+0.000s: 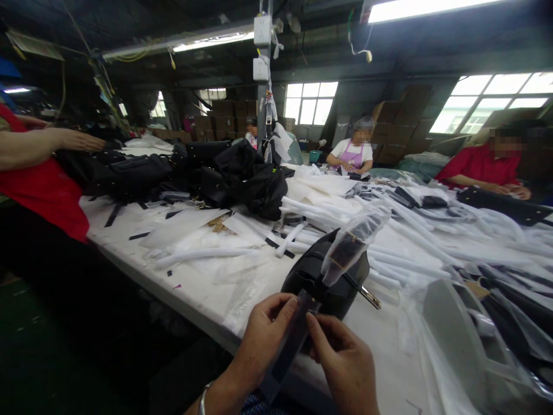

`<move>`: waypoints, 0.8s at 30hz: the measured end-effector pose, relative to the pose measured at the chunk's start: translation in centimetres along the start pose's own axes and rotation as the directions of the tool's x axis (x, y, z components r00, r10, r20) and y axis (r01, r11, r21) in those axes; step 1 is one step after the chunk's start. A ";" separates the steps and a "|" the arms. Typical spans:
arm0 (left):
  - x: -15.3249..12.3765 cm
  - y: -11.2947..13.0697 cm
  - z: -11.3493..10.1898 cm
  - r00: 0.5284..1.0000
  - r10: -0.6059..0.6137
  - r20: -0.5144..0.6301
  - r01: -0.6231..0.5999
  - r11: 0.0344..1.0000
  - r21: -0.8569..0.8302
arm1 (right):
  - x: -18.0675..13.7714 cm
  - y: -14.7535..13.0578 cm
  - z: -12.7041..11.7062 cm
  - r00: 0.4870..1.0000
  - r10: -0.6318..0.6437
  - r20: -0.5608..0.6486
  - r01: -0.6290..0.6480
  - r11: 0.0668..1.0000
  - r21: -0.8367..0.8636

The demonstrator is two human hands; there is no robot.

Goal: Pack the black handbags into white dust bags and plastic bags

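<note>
My left hand (263, 340) and my right hand (341, 360) are low in the view, both pinched on a thin, see-through plastic strip (287, 349) that runs between them. Its top end lies against a small black bag (322, 279) standing at the near table edge. A clear plastic sleeve (354, 239) with something dark inside sticks up from the bag. A metal zip pull (370, 297) hangs at the bag's right side.
The white table (194, 282) holds white wrapped straps (302, 213), a heap of black bags (194, 170) at the back left and clear plastic bags (475, 340) at the right. A person in red (38, 173) reaches in from the left. Two seated people work at the far side.
</note>
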State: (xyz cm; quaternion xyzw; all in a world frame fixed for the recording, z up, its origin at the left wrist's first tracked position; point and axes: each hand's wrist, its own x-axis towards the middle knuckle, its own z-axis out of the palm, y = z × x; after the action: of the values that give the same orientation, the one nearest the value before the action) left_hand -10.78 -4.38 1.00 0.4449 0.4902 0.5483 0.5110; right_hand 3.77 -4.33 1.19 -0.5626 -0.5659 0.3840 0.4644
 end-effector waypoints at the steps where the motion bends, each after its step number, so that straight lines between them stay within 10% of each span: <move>1: -0.3 -0.4 -0.1 1.000 -0.022 -0.002 0.022 0.999 -0.026 | -0.1 0.0 0.1 1.000 -0.001 -0.006 0.001 1.000 -0.005; 16: -1.1 -2.9 0.9 0.994 -0.051 -0.099 0.032 0.983 -0.181 | -0.2 -1.5 0.6 0.995 0.024 -0.096 -0.027 0.999 -0.027; 24: -1.0 -2.8 1.0 0.934 0.308 -0.180 -0.282 0.946 0.159 | 0.0 -1.1 0.8 0.995 0.044 -0.088 -0.045 0.999 -0.014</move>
State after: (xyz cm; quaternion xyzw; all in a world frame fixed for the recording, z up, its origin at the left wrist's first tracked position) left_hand -9.39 -5.32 -1.66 0.4879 0.5020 0.6279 0.3400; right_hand 2.68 -4.29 1.98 -0.5951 -0.5352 0.3647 0.4757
